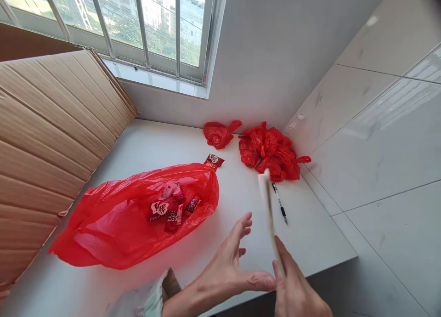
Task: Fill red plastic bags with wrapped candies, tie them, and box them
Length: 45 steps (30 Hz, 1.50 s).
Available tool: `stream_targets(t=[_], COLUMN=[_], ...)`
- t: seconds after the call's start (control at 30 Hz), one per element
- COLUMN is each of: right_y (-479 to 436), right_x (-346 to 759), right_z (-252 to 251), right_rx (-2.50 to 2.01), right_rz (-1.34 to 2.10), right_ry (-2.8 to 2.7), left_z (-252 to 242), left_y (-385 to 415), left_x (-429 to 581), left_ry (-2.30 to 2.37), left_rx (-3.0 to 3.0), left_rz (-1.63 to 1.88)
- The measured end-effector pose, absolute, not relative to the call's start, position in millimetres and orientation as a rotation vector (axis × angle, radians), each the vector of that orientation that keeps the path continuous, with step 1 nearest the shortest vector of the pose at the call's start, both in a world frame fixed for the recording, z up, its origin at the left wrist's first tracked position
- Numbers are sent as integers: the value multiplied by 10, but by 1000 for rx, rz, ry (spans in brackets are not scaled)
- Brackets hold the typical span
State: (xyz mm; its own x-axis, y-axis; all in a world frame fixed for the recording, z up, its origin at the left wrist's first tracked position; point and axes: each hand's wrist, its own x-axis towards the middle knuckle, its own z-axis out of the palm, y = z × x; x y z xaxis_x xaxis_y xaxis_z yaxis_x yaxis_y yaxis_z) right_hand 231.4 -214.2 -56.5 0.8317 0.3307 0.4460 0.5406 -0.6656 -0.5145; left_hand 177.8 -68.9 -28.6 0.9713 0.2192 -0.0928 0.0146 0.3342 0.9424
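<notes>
My right hand [298, 282] grips the lower end of a thin, flat, off-white thing [269, 206], pinched between thumb and fingers. It stands edge-on and blurred, so its kind is unclear; its upper end looks like layered paper. My left hand [229, 264] is open to its left, fingers apart, with the thumb tip close to the right thumb; whether they touch I cannot tell. Beyond the left hand an open red plastic bag [113, 216] lies on its side with several wrapped candies [168, 209] inside. A black pen [279, 203] rests on the table just right of the flat thing.
Several knotted red bags [270, 147] pile up at the back right of the white table [241, 188], with one small red bag [218, 134] beside them. Red candy packets [213, 161] lie by the large bag's tip. A cardboard box [58, 138] stands left; tiled wall [386, 151] borders the right.
</notes>
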Motion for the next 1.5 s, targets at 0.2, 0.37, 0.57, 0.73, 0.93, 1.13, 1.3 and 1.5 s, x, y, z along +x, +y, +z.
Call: stream_targets(t=[0.2, 0.37, 0.57, 0.73, 0.93, 1.13, 1.3, 1.5], right_y=[-1662, -2048, -2215, -2130, -2085, -2050, -2035, -2249], right_x=[1704, 2005, 2211, 2098, 2088, 2124, 2159, 2394], right_z=[-1040, -992, -1065, -1147, -1109, -1028, -1063, -1293], right_rx=[-2455, -2189, -2086, -2044, -2172, -2053, -1907, -1543], right_rz=[-742, -278, -286, -306, -318, -214, -144, 220], right_ry=[-920, -1283, -1307, -1081, -753, -658, -492, -68], left_z=[-413, -540, -546, -596, -626, -621, -630, -596], left_y=[-622, -403, -459, -480, -452, -457, -467, -448], left_x=[1637, 1494, 1485, 1494, 1460, 1483, 1496, 1450], left_ry=[744, 665, 605, 655, 641, 627, 645, 728], left_rx=[833, 714, 829, 823, 810, 829, 848, 845], left_rz=[13, 47, 109, 90, 60, 81, 124, 91])
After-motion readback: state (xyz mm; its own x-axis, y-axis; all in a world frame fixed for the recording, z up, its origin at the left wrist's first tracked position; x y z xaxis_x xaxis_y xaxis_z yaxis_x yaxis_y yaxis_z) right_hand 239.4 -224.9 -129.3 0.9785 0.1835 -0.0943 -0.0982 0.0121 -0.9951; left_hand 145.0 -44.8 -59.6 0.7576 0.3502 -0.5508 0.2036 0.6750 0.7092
